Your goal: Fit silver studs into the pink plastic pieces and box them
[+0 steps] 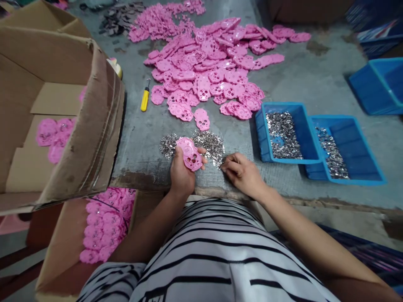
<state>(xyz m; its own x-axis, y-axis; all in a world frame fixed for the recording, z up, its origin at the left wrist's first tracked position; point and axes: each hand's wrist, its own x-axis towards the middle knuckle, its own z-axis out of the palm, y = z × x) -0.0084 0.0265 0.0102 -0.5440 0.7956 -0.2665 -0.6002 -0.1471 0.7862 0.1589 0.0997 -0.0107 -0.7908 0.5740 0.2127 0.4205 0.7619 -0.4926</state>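
A pink plastic piece (pixel 188 152) with rounded holes near one end lies in my left hand (pixel 182 175), thumb on its edge and fingers beneath. My right hand (pixel 241 173) touches the near right side of a pile of small shiny metal parts (pixel 211 143). Its fingers are pinched together, and whatever they hold is too small to make out. Just beyond the metal pile lies a single loose pink piece (pixel 202 119), in front of a large heap of similar pink pieces (pixel 217 63).
Two blue bins (pixel 305 131) of metal parts stand to the right, with another blue bin (pixel 371 90) farther back. A yellow-handled screwdriver (pixel 145 99) lies at left. Beside it, an open cardboard box (pixel 105 109) holds pink pieces; a lower box (pixel 56 260) holds stacked ones.
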